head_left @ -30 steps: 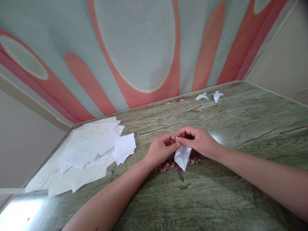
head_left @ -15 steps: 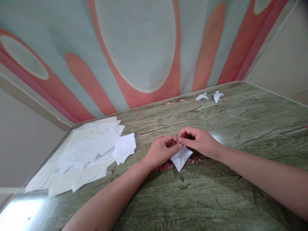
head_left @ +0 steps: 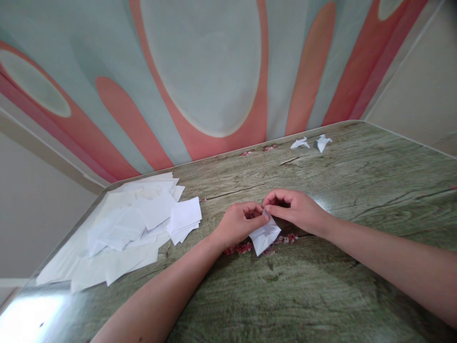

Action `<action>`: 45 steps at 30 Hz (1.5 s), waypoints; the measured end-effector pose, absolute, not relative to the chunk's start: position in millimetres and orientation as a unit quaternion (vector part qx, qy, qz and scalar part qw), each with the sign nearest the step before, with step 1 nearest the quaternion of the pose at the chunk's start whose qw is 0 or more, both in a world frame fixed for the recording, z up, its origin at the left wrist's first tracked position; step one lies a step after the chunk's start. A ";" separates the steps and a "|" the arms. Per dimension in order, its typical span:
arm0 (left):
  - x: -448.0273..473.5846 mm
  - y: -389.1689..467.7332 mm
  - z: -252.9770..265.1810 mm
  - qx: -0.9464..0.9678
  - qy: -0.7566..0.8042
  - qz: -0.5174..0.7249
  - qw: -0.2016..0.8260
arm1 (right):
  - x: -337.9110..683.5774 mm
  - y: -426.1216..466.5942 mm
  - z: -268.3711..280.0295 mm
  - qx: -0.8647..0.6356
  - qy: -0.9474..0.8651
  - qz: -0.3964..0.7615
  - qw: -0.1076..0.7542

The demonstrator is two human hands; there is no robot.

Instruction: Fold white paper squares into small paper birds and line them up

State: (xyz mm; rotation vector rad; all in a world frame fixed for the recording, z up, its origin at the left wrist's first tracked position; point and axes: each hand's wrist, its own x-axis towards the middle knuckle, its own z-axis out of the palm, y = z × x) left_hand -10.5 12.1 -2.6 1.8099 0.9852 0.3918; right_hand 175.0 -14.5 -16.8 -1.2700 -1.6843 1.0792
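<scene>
**Folded paper [head_left: 264, 237] in a pinching grip**

Over the tabletop [head_left: 321, 295], left hand [head_left: 238, 221] and right hand [head_left: 300, 212] are pinching its upper end, loose corner pointing toward six o'clock. Paper squares [head_left: 185, 215] are lying at its nine o'clock; two folded figures [head_left: 323, 143] are sitting farther off, at one.

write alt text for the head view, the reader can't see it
A person's left hand and right hand pinch a small folded white paper over a wood-patterned table. Loose white sheets lie piled at left; two small folded paper figures sit near the far edge, right of centre.
</scene>
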 end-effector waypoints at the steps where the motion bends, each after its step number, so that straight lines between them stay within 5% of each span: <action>1: -10.7 12.3 -2.8 0.747 0.407 0.161 0.500 | 175.2 -14.6 -16.9 -0.497 -0.658 0.422 0.376; 45: -10.8 12.2 -2.4 0.763 0.438 0.126 0.459 | 170.0 -19.0 -14.1 -0.543 -0.659 0.382 0.355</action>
